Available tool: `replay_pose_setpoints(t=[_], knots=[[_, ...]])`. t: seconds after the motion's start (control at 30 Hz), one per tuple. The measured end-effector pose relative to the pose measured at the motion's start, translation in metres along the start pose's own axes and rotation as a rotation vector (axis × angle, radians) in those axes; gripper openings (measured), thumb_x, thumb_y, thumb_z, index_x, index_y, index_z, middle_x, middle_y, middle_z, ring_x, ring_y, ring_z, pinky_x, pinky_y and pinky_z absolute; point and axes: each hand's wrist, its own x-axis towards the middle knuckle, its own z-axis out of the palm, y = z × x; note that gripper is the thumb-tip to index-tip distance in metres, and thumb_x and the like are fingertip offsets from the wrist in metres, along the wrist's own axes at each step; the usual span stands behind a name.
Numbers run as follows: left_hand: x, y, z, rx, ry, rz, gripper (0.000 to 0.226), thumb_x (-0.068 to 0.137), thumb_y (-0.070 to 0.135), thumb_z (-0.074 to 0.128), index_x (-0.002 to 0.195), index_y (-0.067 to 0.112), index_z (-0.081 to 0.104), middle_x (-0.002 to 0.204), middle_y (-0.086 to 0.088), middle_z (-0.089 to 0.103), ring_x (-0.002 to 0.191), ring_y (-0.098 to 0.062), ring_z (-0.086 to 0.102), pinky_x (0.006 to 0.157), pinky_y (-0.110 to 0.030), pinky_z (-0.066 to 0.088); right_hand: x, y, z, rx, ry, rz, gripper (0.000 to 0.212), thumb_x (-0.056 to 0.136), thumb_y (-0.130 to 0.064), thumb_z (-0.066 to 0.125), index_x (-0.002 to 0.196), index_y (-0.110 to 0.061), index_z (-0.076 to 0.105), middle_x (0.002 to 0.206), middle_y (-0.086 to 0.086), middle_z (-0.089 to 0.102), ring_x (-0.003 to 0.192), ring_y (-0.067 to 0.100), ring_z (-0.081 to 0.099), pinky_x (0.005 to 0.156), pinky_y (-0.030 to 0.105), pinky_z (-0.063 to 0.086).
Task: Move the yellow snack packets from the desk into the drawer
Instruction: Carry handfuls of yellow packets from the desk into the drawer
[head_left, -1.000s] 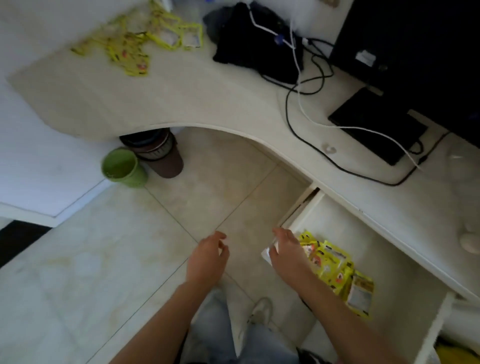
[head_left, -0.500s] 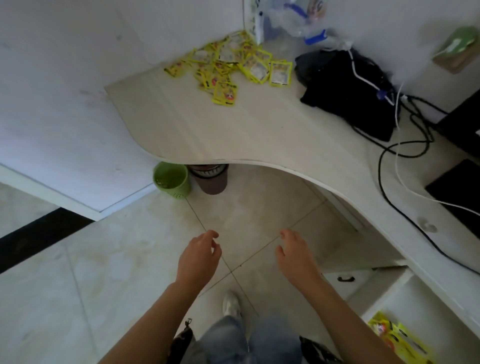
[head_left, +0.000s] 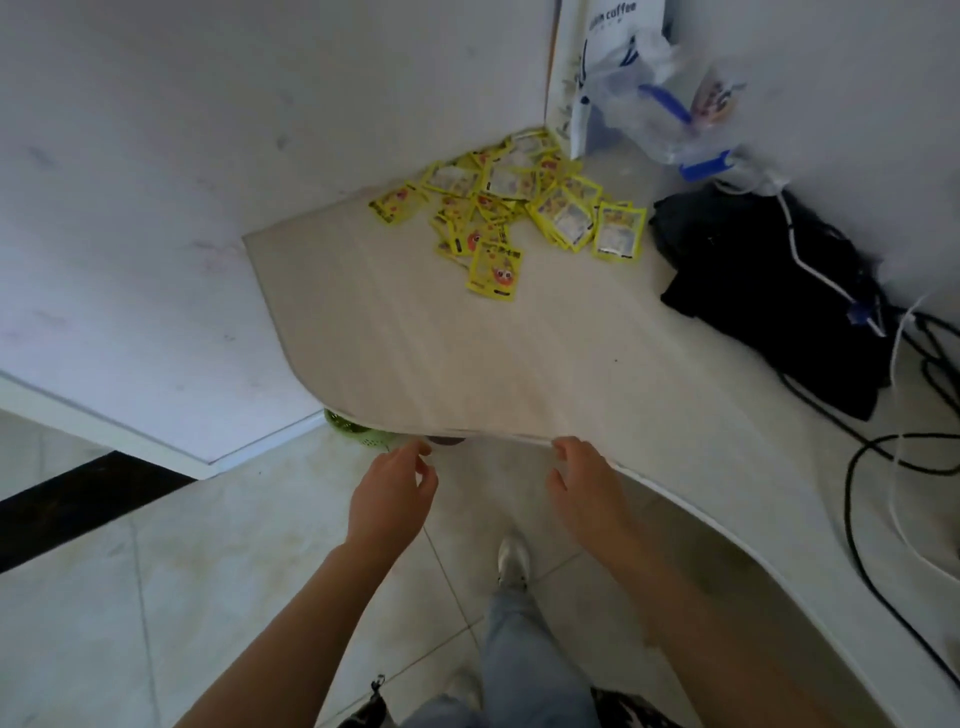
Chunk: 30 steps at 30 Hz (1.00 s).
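A loose heap of several yellow snack packets lies at the far corner of the pale wooden desk, by the walls. My left hand hovers just short of the desk's curved front edge, fingers loosely apart and holding nothing. My right hand is beside it at the same edge, also empty with fingers spread. Both hands are well short of the packets. The drawer is out of view.
A black bag with white and black cables lies on the desk's right side. A clear plastic bag and a white coffee bag stand in the corner behind the packets. A green bin peeks out under the desk edge.
The view has swung left from the open drawer to the desk corner. Both empty hands have moved away from the drawer and up to the desk's front edge.
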Motion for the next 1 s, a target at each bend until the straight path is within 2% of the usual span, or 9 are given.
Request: replay_pose_setpoints(t=[0.17,0.37,0.5,0.63,0.9,1.0], knots=[[0.062,0.022,0.001,-0.032,0.015,-0.054,0.022,0.092,0.028,0.054,0.113,0.024,0.06,0.091,0.011,0.062,0.091,-0.012,0.06,0.072,-0.027,0.048,0.073,-0.009,-0.026,-0.056,-0.044,-0.052,0.038,0.095,-0.023,0.044,0.132,-0.017,0.044,0.129,0.004,0.052,0.116,0.022,0.052,0.095,0.039,0.047],[0.125,0.046,0.004,-0.032,-0.014,-0.107,0.022,0.092,0.027,0.054,0.112,0.025,0.06,0.09,0.013,0.059,0.09,-0.012,0.058,0.072,-0.027,0.045,0.149,-0.017,-0.056,-0.066,-0.093,-0.086,0.038,0.095,-0.023,0.043,0.132,-0.016,0.044,0.129,0.005,0.052,0.117,0.022,0.051,0.095,0.037,0.046],[0.166,0.055,0.003,0.006,-0.044,-0.092,0.022,0.092,0.026,0.052,0.113,0.024,0.059,0.092,0.011,0.06,0.094,-0.014,0.058,0.073,-0.028,0.046,0.194,-0.022,-0.066,-0.041,-0.117,-0.056,0.037,0.094,-0.023,0.045,0.131,-0.016,0.045,0.128,0.005,0.053,0.116,0.022,0.052,0.091,0.034,0.045],[0.212,0.062,-0.002,0.042,-0.062,-0.046,0.023,0.091,0.025,0.052,0.113,0.023,0.059,0.096,0.007,0.064,0.096,-0.017,0.06,0.077,-0.032,0.049,0.236,-0.03,-0.072,-0.001,-0.127,-0.033,0.038,0.094,-0.022,0.047,0.13,-0.013,0.046,0.126,0.007,0.055,0.115,0.023,0.053,0.094,0.037,0.046],[0.314,0.071,-0.016,0.101,-0.162,0.059,0.026,0.093,0.027,0.049,0.117,0.022,0.057,0.11,0.005,0.063,0.106,-0.018,0.057,0.085,-0.037,0.051,0.306,-0.06,-0.063,0.094,-0.147,0.108,0.042,0.093,-0.025,0.054,0.131,-0.01,0.045,0.124,0.01,0.058,0.115,0.024,0.056,0.09,0.03,0.043],[0.349,0.076,-0.021,0.123,-0.194,0.116,0.026,0.093,0.027,0.049,0.116,0.022,0.057,0.113,0.003,0.062,0.107,-0.02,0.057,0.085,-0.038,0.051,0.327,-0.073,-0.055,0.105,-0.148,0.214,0.047,0.093,-0.031,0.055,0.132,-0.008,0.043,0.124,0.012,0.057,0.115,0.027,0.055,0.092,0.033,0.044]])
